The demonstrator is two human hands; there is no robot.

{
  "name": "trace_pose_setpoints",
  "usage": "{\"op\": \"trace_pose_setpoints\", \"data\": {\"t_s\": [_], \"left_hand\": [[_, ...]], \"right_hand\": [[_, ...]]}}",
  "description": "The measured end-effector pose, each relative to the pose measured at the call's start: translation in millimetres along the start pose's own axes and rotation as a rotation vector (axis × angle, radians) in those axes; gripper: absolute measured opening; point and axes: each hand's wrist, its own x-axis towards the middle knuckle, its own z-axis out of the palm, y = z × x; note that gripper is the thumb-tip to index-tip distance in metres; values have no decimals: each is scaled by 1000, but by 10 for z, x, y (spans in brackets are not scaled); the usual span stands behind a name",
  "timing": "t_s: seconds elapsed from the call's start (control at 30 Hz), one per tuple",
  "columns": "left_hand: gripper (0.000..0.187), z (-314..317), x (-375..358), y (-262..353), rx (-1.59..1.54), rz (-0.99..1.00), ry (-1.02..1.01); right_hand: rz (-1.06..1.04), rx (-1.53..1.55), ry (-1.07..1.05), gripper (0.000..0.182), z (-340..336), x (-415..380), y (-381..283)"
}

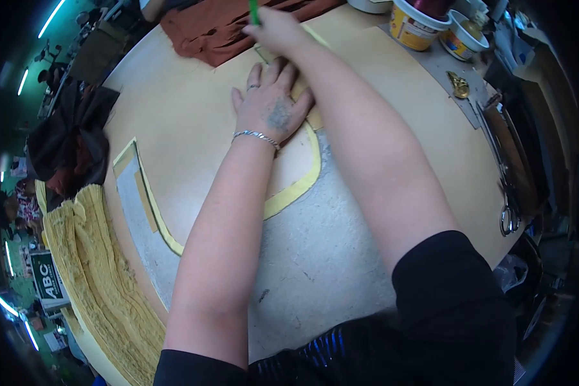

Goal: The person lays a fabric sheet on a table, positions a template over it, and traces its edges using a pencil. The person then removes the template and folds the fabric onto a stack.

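My left hand [270,106] lies flat with fingers spread on a tan cardboard pattern [193,167], which rests on a yellow sheet [296,190] showing as a border along its curved edge. A ring and a silver bracelet are on that hand. My right hand [273,29] is farther up the table, closed around a green pen [254,11] held at the pattern's far edge. The pen's tip is hidden behind the hand.
Rust-brown fabric [222,26] lies at the far end. A stack of yellow cut pieces [100,276] hangs at the left edge beside dark cloth [67,138]. Plastic tubs [418,22], scissors [509,215] and a small brass tool [457,85] sit at the right.
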Motion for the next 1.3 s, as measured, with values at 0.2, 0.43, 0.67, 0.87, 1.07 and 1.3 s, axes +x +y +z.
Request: {"op": "trace_pose_setpoints", "data": {"t_s": [0.2,0.43,0.67,0.87,1.07,1.3], "left_hand": [[77,-60,-37,42,32,3,-24],[81,-105,-28,85,11,-11,-64],[83,-145,-36,109,16,-20,-89],[82,-132,-40,105,16,-31,-86],[83,-129,-17,100,34,-22,-96],[82,-98,-20,86,9,-13,-51]], "right_hand": [[199,-7,176,30,-437,-93,353],[158,257,261,30,-448,-227,710],[100,-37,76,25,-857,-983,317],[160,108,-34,20,-1461,-1914,0],[71,48,112,23,-902,-987,254],[106,-84,75,25,-912,-1034,226]]}}
